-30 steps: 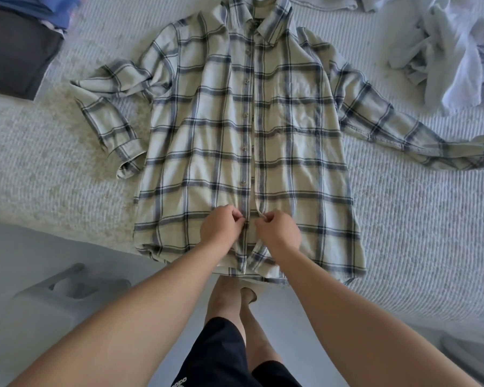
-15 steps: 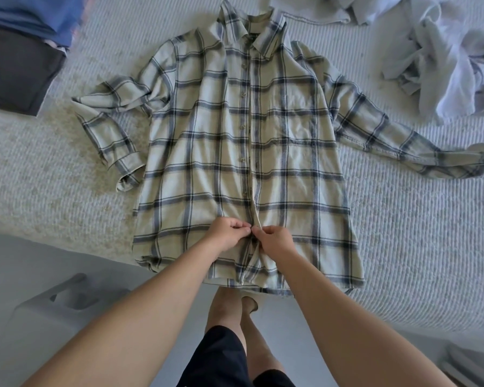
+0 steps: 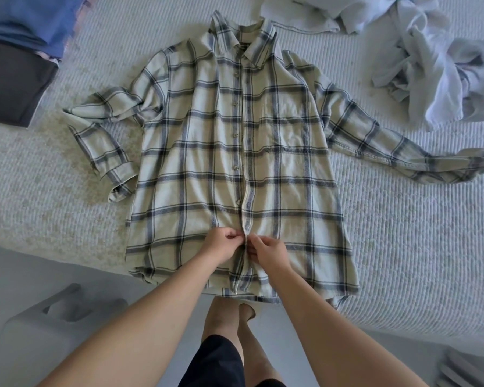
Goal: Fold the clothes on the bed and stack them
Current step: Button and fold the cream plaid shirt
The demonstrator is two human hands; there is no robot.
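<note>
The bed [image 3: 403, 247] fills most of the view, covered in a pale, ribbed, woven spread with a nubby grain. Flat on it, face up, lies the shirt [image 3: 207, 163]: a soft cream flannel checked in navy and grey, collar toward the far edge, hem hanging a little over the near edge. Its one sleeve is doubled back on itself toward the bed's left edge; the other runs out straight toward the right edge. At the far right corner sits a pile [image 3: 444, 74] of pale, crumpled cloth, unfolded. At the far left corner is a stack [image 3: 14, 65] of folded things, blue on top of dark grey, square-edged and flat.

Low on the placket, near the hem, the left hand [image 3: 220, 248] and right hand [image 3: 271, 251] meet, each with fingers curled and pinching one edge of the front opening. It looks like a lower button is being done up.

The risk, as I judge it: the cloth is limp, so a tug at the placket could drag the hem farther off the near edge or skew the front panels, and a mismatched button would leave a ridge that spoils the fold. The doubled sleeve may also bunch under the body.
</note>
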